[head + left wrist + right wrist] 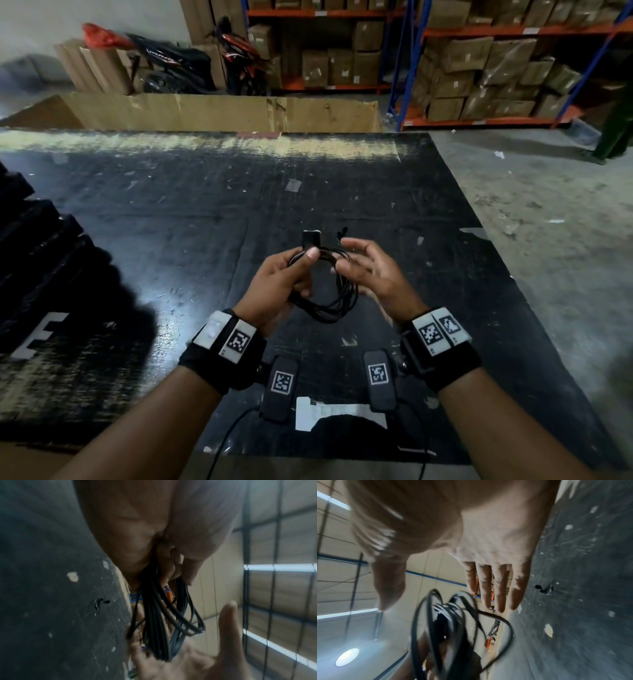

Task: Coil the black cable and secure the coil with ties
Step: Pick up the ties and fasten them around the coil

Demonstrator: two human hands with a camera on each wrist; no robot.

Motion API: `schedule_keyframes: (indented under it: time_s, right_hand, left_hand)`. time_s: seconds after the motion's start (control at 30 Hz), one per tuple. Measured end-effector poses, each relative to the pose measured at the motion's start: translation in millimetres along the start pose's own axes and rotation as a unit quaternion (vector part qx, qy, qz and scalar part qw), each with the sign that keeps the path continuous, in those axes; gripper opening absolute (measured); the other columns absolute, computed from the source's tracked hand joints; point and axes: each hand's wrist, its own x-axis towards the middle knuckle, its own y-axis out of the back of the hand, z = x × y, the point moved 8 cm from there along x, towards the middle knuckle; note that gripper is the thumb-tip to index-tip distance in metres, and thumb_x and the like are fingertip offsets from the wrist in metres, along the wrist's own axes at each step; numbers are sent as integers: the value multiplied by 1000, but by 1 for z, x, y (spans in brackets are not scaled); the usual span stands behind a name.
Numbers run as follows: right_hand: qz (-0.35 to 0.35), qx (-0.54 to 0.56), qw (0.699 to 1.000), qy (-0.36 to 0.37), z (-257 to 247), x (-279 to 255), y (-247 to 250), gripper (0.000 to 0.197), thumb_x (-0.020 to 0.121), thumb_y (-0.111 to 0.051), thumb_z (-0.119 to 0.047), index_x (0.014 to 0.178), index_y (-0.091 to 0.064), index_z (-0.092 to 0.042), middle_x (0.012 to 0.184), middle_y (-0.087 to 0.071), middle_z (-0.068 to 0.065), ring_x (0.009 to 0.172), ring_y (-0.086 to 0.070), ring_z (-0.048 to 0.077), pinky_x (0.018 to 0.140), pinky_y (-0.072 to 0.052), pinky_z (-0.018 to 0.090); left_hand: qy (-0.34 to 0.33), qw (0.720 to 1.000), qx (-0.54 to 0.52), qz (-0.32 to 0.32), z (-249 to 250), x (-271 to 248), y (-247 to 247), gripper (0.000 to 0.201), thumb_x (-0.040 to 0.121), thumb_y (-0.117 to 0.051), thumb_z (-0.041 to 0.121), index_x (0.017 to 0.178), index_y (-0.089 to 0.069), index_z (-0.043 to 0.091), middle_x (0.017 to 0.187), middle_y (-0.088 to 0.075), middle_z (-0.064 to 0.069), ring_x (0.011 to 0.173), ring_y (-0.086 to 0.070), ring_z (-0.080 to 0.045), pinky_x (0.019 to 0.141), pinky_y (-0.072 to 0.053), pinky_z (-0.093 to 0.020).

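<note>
A coil of thin black cable (pixel 337 301) hangs in several loops from my left hand (pixel 306 272), which grips it with the thumb pressed on top. A black plug end (pixel 311 238) sticks up just beyond that thumb. My right hand (pixel 346 255) hovers right of the coil with its fingers spread and holds nothing. The left wrist view shows the loops (pixel 154 622) dangling from curled fingers (pixel 173 566). In the right wrist view the open palm faces the coil (pixel 453 628). A small black piece (pixel 544 588), possibly a tie, lies on the mat beyond the fingers.
A scuffed black mat (pixel 171 222) covers the floor under my hands. A dark stack (pixel 34 240) stands at its left. Flat cardboard (pixel 222 111) lies behind, then parked motorbikes (pixel 171 61) and shelves of boxes (pixel 479 68). A white paper slip (pixel 329 413) lies near me; bare concrete (pixel 548 222) is to the right.
</note>
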Motion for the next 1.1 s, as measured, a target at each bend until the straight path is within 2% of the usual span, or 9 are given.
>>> schedule_keyframes:
  time_s: [0.17,0.27,0.37,0.63,0.7,0.8,0.9,1.0,1.1]
  right_hand:
    - [-10,42,995,-88,33,-7,-15,43,75,-85,-29,109,-73,-5,111,-77,21,99,-72,26,92,-56,46]
    - [49,79,990,-106,39,-4,-6,7,84,-79,-14,91,-76,-13,92,-76,15,72,-67,19,59,-49,24]
    - [89,147,981,-95,38,-2,-4,6,85,-77,-10,91,-76,-8,93,-78,17,47,-49,8,40,-32,17]
    - [186,145,971,-21,3,1,14,11,85,-75,1,96,-75,-2,65,-76,2,42,-50,3,40,-36,12]
    - [171,30,985,13,-12,4,22,12,83,-79,-2,91,-78,-11,64,-77,0,44,-54,4,41,-41,14]
    - [107,-138,984,39,-32,9,25,12,81,-82,-6,88,-81,-15,66,-77,-1,46,-58,1,45,-44,15]
    - [40,-316,947,51,-43,13,17,14,77,-85,-11,90,-84,-16,75,-80,-2,60,-68,-1,59,-52,16]
    - [-36,-431,900,53,-45,17,-2,9,76,-84,-17,85,-83,-20,78,-80,-3,78,-74,7,76,-60,28]
    - [-56,-458,885,61,-47,24,-13,10,75,-82,-19,84,-78,-20,78,-77,-1,79,-73,13,71,-58,31]
  left_hand:
    - [-27,995,-76,52,0,0,5,24,103,-56,20,112,-62,-2,52,-31,10,45,-37,-5,50,-41,-19]
    - [-72,991,-77,80,-1,-1,10,16,100,-60,19,95,-61,4,54,-34,11,47,-34,-4,53,-40,-21]
    - [-76,983,-122,116,-4,-3,12,24,104,-55,16,81,-61,13,53,-40,12,47,-33,-4,58,-40,-23]
    - [-17,976,-198,92,-12,-5,9,23,96,-59,24,74,-65,20,58,-43,4,60,-57,-12,87,-47,-36]
    - [-6,984,-164,74,-15,-5,17,8,92,-64,23,93,-68,16,68,-58,-1,77,-72,-18,86,-53,-38]
    - [-28,997,-11,76,-11,-3,36,43,86,-69,22,127,-60,13,107,-70,-11,102,-73,-22,87,-58,-39]
    - [-101,970,208,72,14,3,41,55,83,-68,42,132,-57,20,126,-65,-10,116,-65,-18,97,-54,-30]
    - [-42,942,330,-39,10,17,18,63,87,-56,65,137,-52,28,111,-73,-5,110,-70,-18,99,-54,-37]
    - [36,905,404,-125,-11,22,-3,53,98,-44,62,119,-59,16,80,-75,2,75,-74,-13,74,-59,-36]
